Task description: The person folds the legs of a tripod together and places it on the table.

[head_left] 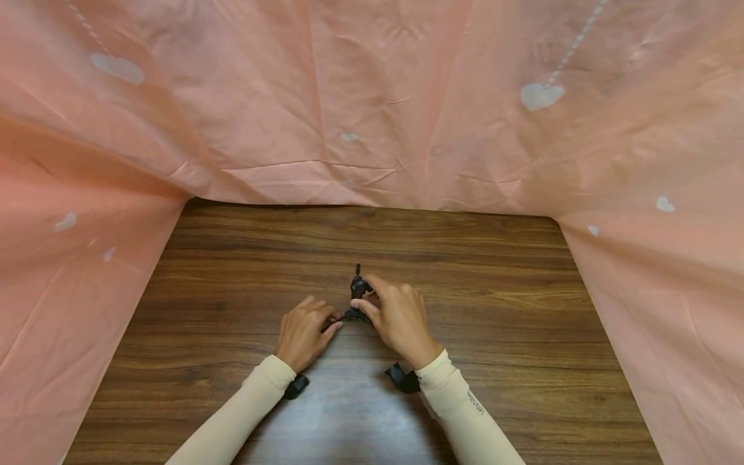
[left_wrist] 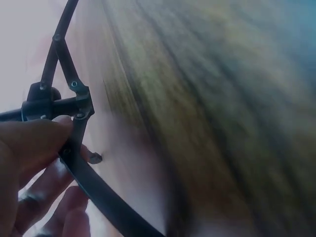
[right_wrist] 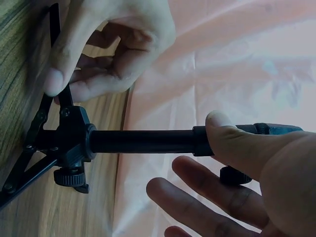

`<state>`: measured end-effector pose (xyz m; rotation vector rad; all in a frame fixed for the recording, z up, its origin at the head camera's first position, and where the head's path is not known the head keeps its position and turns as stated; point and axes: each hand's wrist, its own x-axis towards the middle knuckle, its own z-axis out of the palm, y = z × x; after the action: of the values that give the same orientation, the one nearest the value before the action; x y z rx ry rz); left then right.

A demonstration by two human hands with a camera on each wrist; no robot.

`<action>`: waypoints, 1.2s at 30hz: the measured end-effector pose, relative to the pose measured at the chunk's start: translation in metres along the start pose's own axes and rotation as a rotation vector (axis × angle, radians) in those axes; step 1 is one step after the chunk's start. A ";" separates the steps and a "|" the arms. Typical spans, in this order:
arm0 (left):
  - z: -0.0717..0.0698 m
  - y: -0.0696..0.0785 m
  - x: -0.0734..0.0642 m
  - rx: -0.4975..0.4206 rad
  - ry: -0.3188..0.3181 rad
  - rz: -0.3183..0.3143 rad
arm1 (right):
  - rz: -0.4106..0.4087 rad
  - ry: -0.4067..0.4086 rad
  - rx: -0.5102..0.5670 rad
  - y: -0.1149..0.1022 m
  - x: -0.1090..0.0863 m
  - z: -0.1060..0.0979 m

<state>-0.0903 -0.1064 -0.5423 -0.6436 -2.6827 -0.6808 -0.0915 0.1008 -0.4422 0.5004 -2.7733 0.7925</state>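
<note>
A small black tripod [head_left: 357,290] stands upright on the wooden table between the two hands, its legs spread low. My left hand [head_left: 302,332] is at its left side and pinches one flat leg [left_wrist: 106,202] between thumb and fingers, close to the hinge. From the right, my right hand [head_left: 401,320] holds the upper part of the centre column [right_wrist: 143,141], with the thumb laid along it. In the right wrist view its other fingers are spread beside a knurled knob [right_wrist: 234,176]. A second knob [right_wrist: 69,177] sits low at the leg hub.
The brown wood-grain table [head_left: 494,271] lies under both hands. Pink cloth [head_left: 372,97] with pale hearts hangs behind the table and along both sides. Black wrist-worn devices show at the left wrist [head_left: 297,386] and right wrist [head_left: 403,378].
</note>
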 end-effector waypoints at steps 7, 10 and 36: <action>0.005 0.006 0.005 0.052 0.029 0.025 | -0.017 -0.016 0.046 0.002 0.002 -0.001; 0.005 0.008 0.006 0.065 0.037 0.035 | -0.027 -0.011 0.053 0.003 0.002 -0.001; 0.015 0.007 0.002 0.045 0.159 0.038 | 0.008 -0.030 -0.007 0.000 0.009 -0.004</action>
<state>-0.0909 -0.0923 -0.5513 -0.6010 -2.5259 -0.6316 -0.0993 0.1004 -0.4358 0.5040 -2.8068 0.7834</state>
